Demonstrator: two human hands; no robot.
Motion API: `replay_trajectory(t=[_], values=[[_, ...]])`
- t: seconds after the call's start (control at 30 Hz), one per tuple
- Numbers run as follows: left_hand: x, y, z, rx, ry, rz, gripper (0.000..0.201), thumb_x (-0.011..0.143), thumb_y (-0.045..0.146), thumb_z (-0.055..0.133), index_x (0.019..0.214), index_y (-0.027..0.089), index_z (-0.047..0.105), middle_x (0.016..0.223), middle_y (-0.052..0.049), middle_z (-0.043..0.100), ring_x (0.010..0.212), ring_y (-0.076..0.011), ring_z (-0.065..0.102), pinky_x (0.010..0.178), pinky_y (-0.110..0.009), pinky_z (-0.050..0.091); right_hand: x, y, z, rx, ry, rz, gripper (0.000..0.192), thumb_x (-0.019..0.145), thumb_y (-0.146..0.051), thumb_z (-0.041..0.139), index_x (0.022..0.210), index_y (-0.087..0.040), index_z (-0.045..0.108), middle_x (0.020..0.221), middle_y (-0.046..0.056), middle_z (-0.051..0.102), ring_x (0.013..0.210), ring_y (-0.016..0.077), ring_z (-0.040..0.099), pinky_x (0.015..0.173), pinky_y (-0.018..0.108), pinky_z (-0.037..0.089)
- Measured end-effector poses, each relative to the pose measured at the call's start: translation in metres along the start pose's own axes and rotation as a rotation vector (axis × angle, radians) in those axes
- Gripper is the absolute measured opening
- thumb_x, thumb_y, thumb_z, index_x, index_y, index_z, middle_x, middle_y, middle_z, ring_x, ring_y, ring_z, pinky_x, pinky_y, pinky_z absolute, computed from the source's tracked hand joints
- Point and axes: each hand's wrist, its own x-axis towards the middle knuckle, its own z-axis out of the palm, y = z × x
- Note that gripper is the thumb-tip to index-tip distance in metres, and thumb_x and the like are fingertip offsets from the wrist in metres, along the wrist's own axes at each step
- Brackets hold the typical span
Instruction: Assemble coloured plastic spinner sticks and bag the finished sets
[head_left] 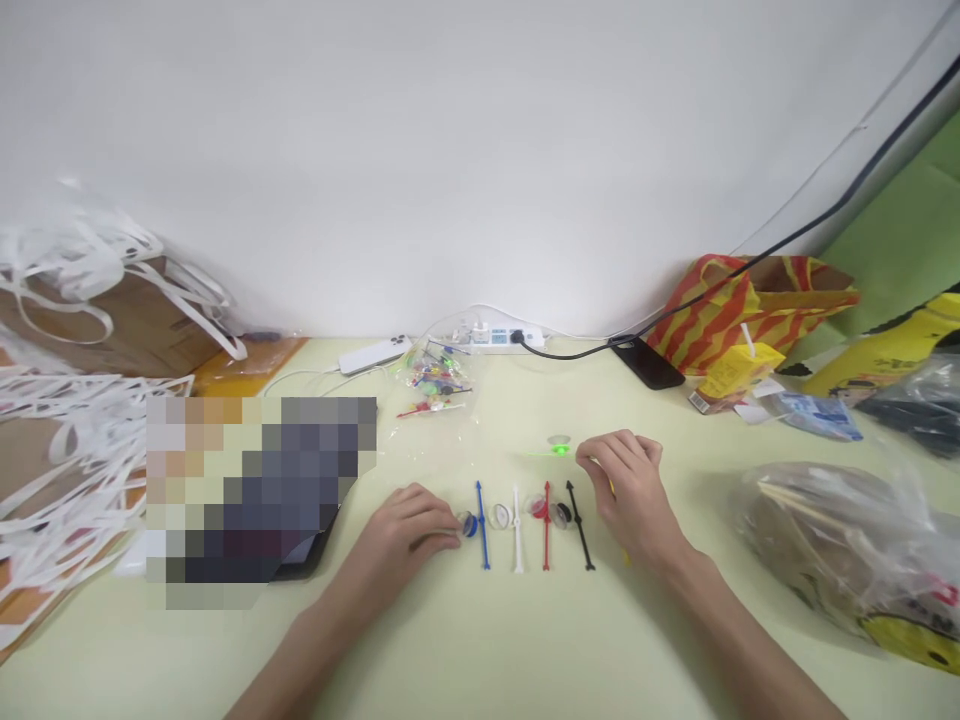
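Observation:
A blue spinner arrow (483,530), a white arrow (517,535), a red arrow (547,530) and a black arrow (580,530) lie in a row. Each has a clear round disc with a matching centre to its left. My left hand (420,522) has its fingers closed at the edge of the blue-centred disc (470,525). My right hand (624,488) is pinched right of a bright green spinner piece (560,450); what its fingertips hold is hidden. Under that hand a yellow arrow (627,556) shows in part.
A clear bag of coloured pieces (436,378) lies behind. A power strip (495,338), white power bank (373,355) and black phone (648,362) are near the wall. Right stand a drink carton (739,372), striped bag (720,310) and plastic-wrapped package (840,550). White straps (67,430) spread left.

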Motion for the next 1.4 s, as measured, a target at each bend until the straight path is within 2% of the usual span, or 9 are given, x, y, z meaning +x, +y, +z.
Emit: replay_trajectory(t=[0.13,0.37,0.53,0.9,1.1,1.27,1.4], values=[[-0.001,-0.001,-0.003,-0.068,0.017,0.006,0.011,0.093,0.030,0.065,0.090,0.023,0.073,0.089,-0.003,0.072,0.086,-0.0172,0.062,0.080,-0.032,0.050,-0.002,-0.002,0.002,-0.009,-0.015,-0.011,0.018,0.098,-0.011,0.043,0.089,-0.022,0.053,0.088,0.001,0.069,0.085,0.0183,0.056,0.085,0.039,0.028],[-0.001,0.003,-0.003,-0.055,0.017,-0.016,0.019,0.097,0.033,0.059,0.090,0.024,0.075,0.088,-0.004,0.071,0.085,-0.0176,0.062,0.080,-0.033,0.050,-0.003,-0.003,0.004,0.002,-0.020,-0.044,0.020,0.099,-0.012,0.040,0.091,-0.023,0.055,0.092,0.003,0.070,0.089,0.0204,0.057,0.085,0.040,0.028],[-0.004,0.006,-0.002,-0.058,-0.002,-0.026,0.020,0.098,0.028,0.056,0.094,0.026,0.076,0.094,-0.004,0.072,0.091,-0.0182,0.062,0.085,-0.035,0.050,-0.005,-0.002,0.004,-0.022,-0.002,-0.078,0.018,0.099,-0.014,0.044,0.093,-0.025,0.057,0.092,0.003,0.070,0.090,0.0213,0.058,0.086,0.041,0.029],[-0.005,0.006,-0.001,-0.033,0.031,-0.019,0.018,0.096,0.024,0.059,0.097,0.029,0.076,0.095,-0.003,0.071,0.092,-0.0179,0.062,0.082,-0.033,0.051,-0.007,-0.003,0.005,-0.037,0.016,-0.119,0.016,0.099,-0.016,0.045,0.094,-0.025,0.058,0.090,0.003,0.070,0.088,0.0217,0.060,0.085,0.041,0.031],[-0.007,0.001,-0.002,-0.037,0.026,-0.026,0.018,0.097,0.023,0.057,0.096,0.027,0.075,0.095,-0.004,0.069,0.091,-0.0176,0.060,0.081,-0.032,0.050,-0.006,-0.007,0.006,-0.030,-0.017,-0.103,0.020,0.099,-0.014,0.041,0.093,-0.025,0.056,0.091,0.004,0.070,0.089,0.0222,0.060,0.085,0.042,0.031],[-0.006,-0.002,-0.003,-0.031,0.109,-0.016,0.014,0.094,0.028,0.063,0.106,0.024,0.070,0.099,-0.005,0.069,0.094,-0.0194,0.060,0.085,-0.036,0.050,-0.004,-0.013,0.006,0.014,-0.070,-0.060,0.022,0.101,-0.013,0.037,0.091,-0.024,0.053,0.091,0.003,0.069,0.088,0.0205,0.058,0.085,0.041,0.030],[-0.003,0.005,-0.001,-0.011,0.077,0.004,0.028,0.090,0.033,0.068,0.117,0.024,0.064,0.111,-0.007,0.067,0.103,-0.0215,0.059,0.089,-0.038,0.051,-0.004,-0.015,0.006,0.025,-0.076,-0.060,0.020,0.101,-0.013,0.038,0.091,-0.023,0.052,0.090,0.002,0.068,0.087,0.0190,0.056,0.087,0.041,0.029]])
